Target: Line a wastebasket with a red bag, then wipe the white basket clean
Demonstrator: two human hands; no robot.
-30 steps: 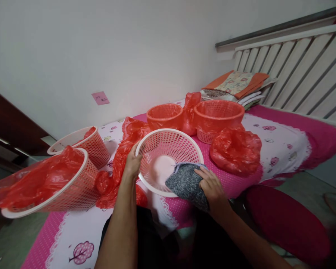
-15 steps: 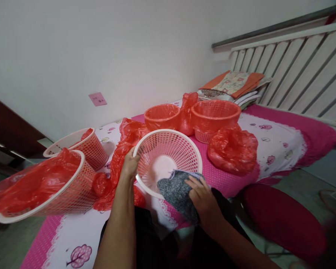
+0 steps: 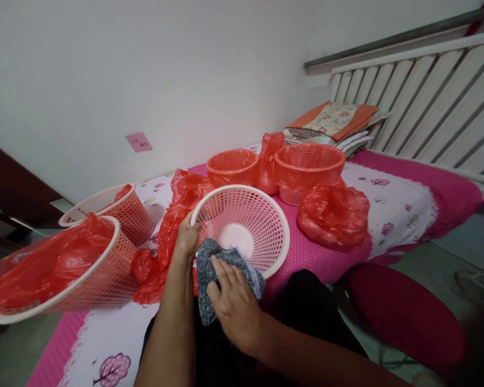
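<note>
In front of my knees a pale pink perforated plastic basket (image 3: 266, 221) tilts toward me, its inside showing bare. My left hand (image 3: 187, 236) grips the left side of its rim, thumb over the edge. A fuzzy grey cloth (image 3: 207, 269) lies over the near rim and drapes down outside the basket. On top of it, my right hand (image 3: 236, 301) presses the cloth against the rim, fingers laid across it. The near rim is covered by the cloth and hand.
Two baskets lined with red bags (image 3: 233, 164) (image 3: 310, 158) stand behind. Two more pink baskets (image 3: 105, 279) (image 3: 143, 217) lie at left among red plastic bags (image 3: 165, 252). A bunched red bag (image 3: 334, 217) sits right. Folded bedding (image 3: 333, 119) is by the headboard (image 3: 411, 102); a red stool (image 3: 405, 314) stands beside the bed.
My right hand has slid the grey cloth leftward along the near rim, from its right side toward my left hand. The left hand keeps its hold on the basket.
</note>
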